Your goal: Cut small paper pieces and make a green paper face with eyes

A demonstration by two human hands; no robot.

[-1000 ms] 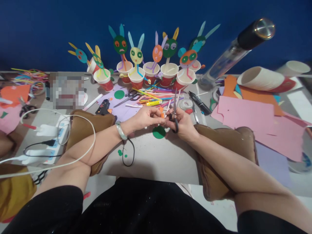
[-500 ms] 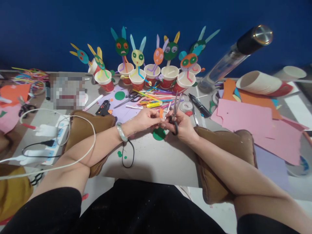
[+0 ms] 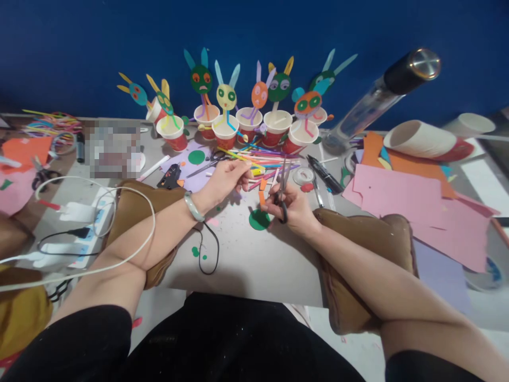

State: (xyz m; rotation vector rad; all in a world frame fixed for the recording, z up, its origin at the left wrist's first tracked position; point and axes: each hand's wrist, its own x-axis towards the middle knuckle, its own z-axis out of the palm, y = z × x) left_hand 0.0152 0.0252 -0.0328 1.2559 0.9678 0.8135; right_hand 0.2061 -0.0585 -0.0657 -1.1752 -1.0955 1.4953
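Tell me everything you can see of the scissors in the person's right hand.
The scissors have slim, grey, metal-looking blades and black handles that look like plastic. The right hand grips them, its fingers partly covering the handles, though part of a black loop shows. The blades point away from the person, towards the top of the picture. The handles are just right of a green disc. How far the blades are parted is hard to tell.

Black, white-flecked garment (image 3: 238, 345) with short sleeves (image 3: 79, 337), and a smooth pale-green bangle (image 3: 193, 207) around the left wrist (image 3: 202, 202).
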